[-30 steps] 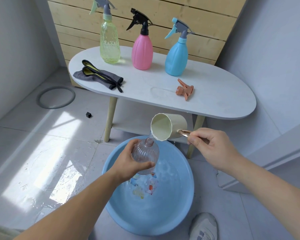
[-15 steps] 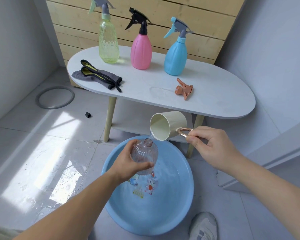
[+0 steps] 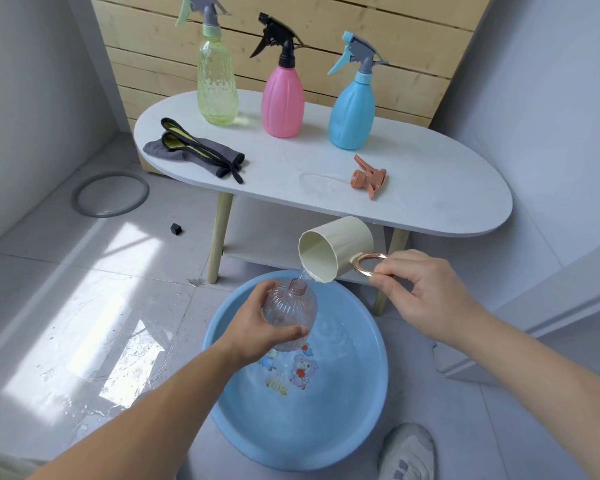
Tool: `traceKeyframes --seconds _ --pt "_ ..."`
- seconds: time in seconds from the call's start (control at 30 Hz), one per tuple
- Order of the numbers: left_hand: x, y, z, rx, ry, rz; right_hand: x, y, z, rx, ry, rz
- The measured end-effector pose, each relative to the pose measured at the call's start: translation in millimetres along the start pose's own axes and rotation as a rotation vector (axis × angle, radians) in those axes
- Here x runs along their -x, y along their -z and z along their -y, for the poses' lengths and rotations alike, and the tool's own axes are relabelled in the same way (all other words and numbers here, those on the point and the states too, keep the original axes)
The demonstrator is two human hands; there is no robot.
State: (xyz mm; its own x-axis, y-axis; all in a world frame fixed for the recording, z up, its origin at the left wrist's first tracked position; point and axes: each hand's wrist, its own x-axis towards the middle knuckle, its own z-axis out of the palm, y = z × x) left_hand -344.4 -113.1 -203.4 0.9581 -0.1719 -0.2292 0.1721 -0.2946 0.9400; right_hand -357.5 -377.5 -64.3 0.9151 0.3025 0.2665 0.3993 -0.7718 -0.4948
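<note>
My left hand (image 3: 253, 332) grips the clear bottle (image 3: 290, 315) over the blue basin (image 3: 361, 445); my right hand (image 3: 420, 289) pinches the tilted cream cup (image 3: 336, 249) by its handle, water trickling into the bottle's neck

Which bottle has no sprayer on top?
The clear bottle in the left hand: its neck is bare, while the green bottle, pink bottle and blue bottle on the table wear triggers.
</note>
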Motion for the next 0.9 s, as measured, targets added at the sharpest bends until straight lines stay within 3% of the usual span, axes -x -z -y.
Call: traceKeyframes --seconds 0.43,0.7,0.9 --pt "0 -1 2 -0.007 0.0 0.02 -2 -3 0 0.103 0.134 -0.001" --pt "-2 -3 4 -0.002 0.004 0.016 -5 -6 -6 0.236 0.376 0.026" --pt "-3 -3 9 -0.018 0.001 0.013 -2 -14 -7 0.346 0.444 0.036"
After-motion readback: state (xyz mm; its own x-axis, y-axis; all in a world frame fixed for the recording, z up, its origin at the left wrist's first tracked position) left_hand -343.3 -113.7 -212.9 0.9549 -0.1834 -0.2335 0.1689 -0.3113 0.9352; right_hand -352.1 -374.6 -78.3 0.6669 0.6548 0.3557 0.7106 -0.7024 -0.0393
